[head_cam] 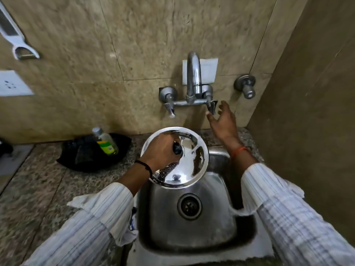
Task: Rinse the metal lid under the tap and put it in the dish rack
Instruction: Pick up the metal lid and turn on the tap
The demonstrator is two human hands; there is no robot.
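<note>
A round shiny metal lid (189, 169) with a black knob (177, 150) hangs over the back left of the steel sink (215, 227). My left hand (160, 151) grips the knob from above. A thin stream of water falls from the tap (194, 73) onto the lid near the knob. Up by the wall, my right hand (222, 120) has its fingers spread, thumb and fingertips right at the tap's right handle (211, 106). No dish rack is in view.
A black pan (76, 160) holding a green-labelled bottle (105, 141) sits on the granite counter left of the sink. A second valve (246, 87) juts from the wall on the right. A brown side wall closes in on the right. A peeler (23, 50) hangs at upper left.
</note>
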